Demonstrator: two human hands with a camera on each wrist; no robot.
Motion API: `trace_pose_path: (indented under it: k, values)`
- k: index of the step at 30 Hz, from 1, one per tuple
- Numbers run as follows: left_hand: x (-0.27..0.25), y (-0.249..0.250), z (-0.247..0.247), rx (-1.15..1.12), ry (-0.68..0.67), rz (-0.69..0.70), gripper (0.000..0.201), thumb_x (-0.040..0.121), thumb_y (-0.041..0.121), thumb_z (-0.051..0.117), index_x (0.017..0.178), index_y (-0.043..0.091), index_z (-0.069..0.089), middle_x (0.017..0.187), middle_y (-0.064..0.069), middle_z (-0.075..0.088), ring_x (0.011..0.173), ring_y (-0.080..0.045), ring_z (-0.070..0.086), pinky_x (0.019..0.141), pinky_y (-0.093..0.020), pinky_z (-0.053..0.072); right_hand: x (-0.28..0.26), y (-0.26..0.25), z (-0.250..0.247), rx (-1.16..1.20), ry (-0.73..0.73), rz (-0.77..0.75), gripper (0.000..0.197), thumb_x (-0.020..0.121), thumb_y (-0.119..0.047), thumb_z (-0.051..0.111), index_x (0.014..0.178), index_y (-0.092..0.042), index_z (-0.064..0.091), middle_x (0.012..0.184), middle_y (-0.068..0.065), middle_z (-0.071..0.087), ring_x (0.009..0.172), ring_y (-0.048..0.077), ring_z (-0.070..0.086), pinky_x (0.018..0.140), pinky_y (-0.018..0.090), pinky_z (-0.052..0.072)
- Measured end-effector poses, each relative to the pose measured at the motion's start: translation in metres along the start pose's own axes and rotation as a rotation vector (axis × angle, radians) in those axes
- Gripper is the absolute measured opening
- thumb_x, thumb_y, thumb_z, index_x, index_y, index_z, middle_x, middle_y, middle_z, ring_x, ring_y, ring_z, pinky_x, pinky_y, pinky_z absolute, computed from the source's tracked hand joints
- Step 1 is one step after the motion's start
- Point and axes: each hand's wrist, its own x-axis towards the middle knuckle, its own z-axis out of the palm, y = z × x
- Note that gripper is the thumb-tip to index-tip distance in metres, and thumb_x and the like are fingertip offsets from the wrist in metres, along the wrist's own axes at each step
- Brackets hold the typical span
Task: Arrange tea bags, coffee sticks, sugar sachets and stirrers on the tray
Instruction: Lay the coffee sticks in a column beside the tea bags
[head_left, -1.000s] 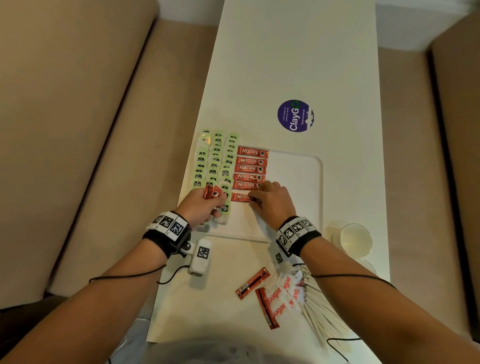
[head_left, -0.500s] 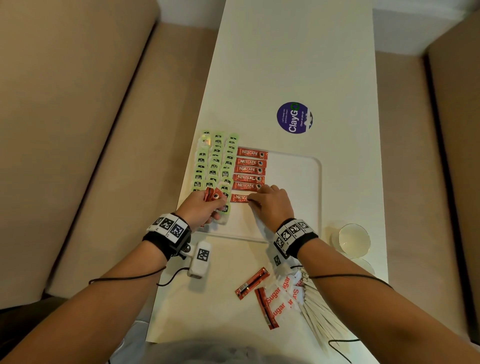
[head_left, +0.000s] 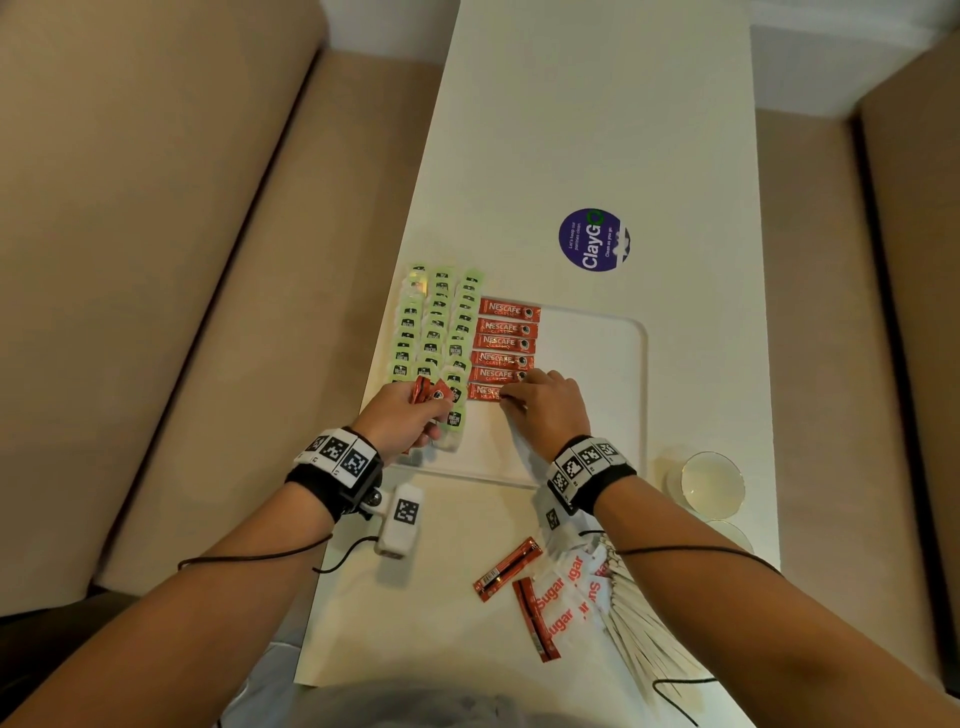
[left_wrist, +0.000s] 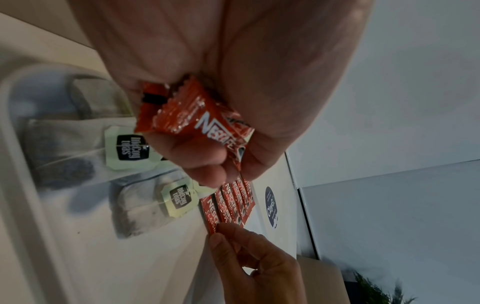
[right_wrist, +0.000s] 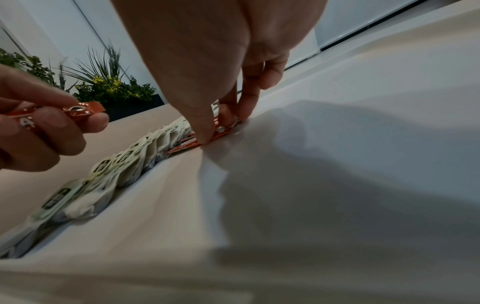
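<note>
A white tray (head_left: 613, 332) lies on the table. Three columns of green-tagged tea bags (head_left: 436, 322) fill its left side, and beside them runs a row of red coffee sticks (head_left: 509, 343). My right hand (head_left: 540, 405) pinches the right end of the nearest coffee stick (head_left: 483, 392) between thumb and fingers (right_wrist: 223, 115), flat on the tray. My left hand (head_left: 410, 415) hovers over the nearest tea bags and grips a small bundle of coffee sticks (left_wrist: 197, 115). Sugar sachets (head_left: 566, 592) and white stirrers (head_left: 644, 634) lie near the table's front edge, partly under my right forearm.
Two loose coffee sticks (head_left: 506, 569) lie on the table in front of the tray. Glass cups (head_left: 711, 483) stand at the right edge. A round purple sticker (head_left: 594, 240) marks the table behind the tray. A white tagged device (head_left: 400, 519) hangs by my left wrist.
My right hand has stayed on the nearest coffee stick with only a slight shift. My left hand keeps the same hold on its bundle.
</note>
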Motion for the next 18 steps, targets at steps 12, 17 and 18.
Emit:
trace_pose_path:
  k: [12,17,18]
  values:
    - [-0.0032,0.0026,-0.0001,-0.013,-0.012,-0.004,0.008,0.092,0.008,0.063,0.097,0.011,0.069,0.075,-0.004,0.061,0.056,-0.014,0.053,0.046,-0.021,0.037,0.0015,-0.0016,-0.0002,-0.006,-0.021,0.010,0.015,0.094,-0.033,0.067,0.102,-0.030,0.079,0.099,-0.001,0.073,0.077,0.026,0.059,0.069,0.036,0.046]
    - [-0.0041,0.0017,-0.0029,-0.009,-0.007,-0.006,0.006,0.093,0.010,0.064,0.096,0.011,0.069,0.075,-0.005,0.062,0.057,-0.015,0.054,0.046,-0.021,0.038,0.0006,-0.0028,-0.0017,-0.003,-0.017,0.008,0.015,0.094,-0.033,0.067,0.103,-0.029,0.078,0.099,-0.001,0.073,0.078,0.026,0.060,0.070,0.035,0.042]
    - [-0.0041,0.0017,-0.0031,-0.008,-0.007,-0.006,0.005,0.093,0.011,0.065,0.095,0.011,0.069,0.075,-0.005,0.062,0.058,-0.015,0.054,0.045,-0.021,0.038,0.0005,-0.0029,-0.0021,-0.001,-0.013,0.010,0.014,0.094,-0.033,0.067,0.102,-0.029,0.079,0.099,-0.001,0.073,0.078,0.025,0.060,0.070,0.034,0.040]
